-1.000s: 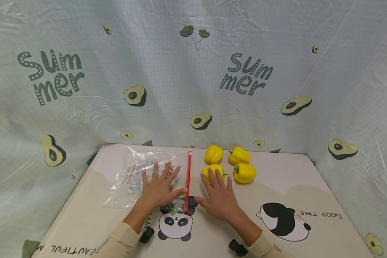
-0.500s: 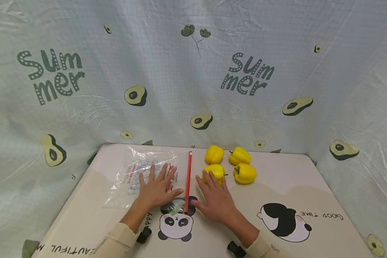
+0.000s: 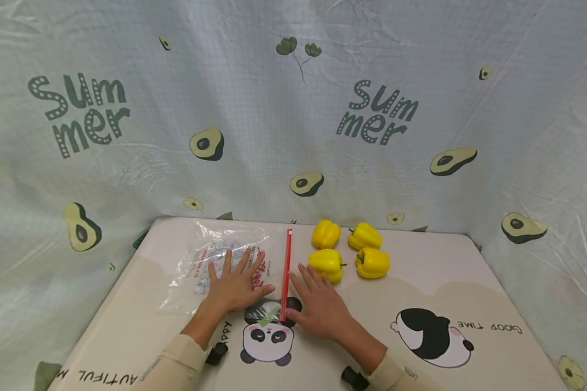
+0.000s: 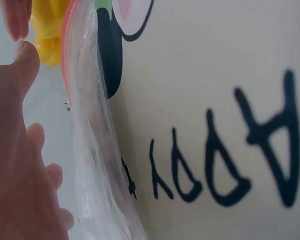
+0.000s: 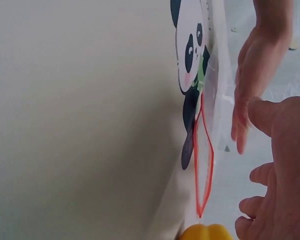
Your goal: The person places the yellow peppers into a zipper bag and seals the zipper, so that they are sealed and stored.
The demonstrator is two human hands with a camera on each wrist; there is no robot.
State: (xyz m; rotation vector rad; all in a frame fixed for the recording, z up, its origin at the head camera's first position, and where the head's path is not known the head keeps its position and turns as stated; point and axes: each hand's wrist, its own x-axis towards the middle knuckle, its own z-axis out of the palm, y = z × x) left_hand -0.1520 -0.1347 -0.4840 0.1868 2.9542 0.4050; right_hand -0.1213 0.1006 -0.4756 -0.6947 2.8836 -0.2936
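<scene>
A clear plastic zip bag (image 3: pixel 210 258) with a red zipper strip (image 3: pixel 285 274) lies flat on the table. My left hand (image 3: pixel 235 288) rests flat on the bag, fingers spread, thumb near the red strip. My right hand (image 3: pixel 320 307) lies flat on the table just right of the strip, fingertips close to the nearest yellow bell pepper (image 3: pixel 326 263). Three more yellow peppers (image 3: pixel 366 250) sit behind and to the right of it. In the right wrist view the red strip (image 5: pixel 202 160) gapes slightly open beside my right hand (image 5: pixel 277 170). The left wrist view shows my left hand (image 4: pixel 15 165) against the bag (image 4: pixel 97 165).
The table (image 3: pixel 420 282) has a cream cover printed with pandas and text. A pale cloth backdrop (image 3: pixel 293 108) with avocado prints and "Summer" lettering walls the table on three sides. Black wrist camera mounts (image 3: pixel 354 377) sit near both cuffs.
Both hands have slid back toward me along the table. My right hand has drawn away from the nearest pepper, and my left hand has moved lower on the bag.
</scene>
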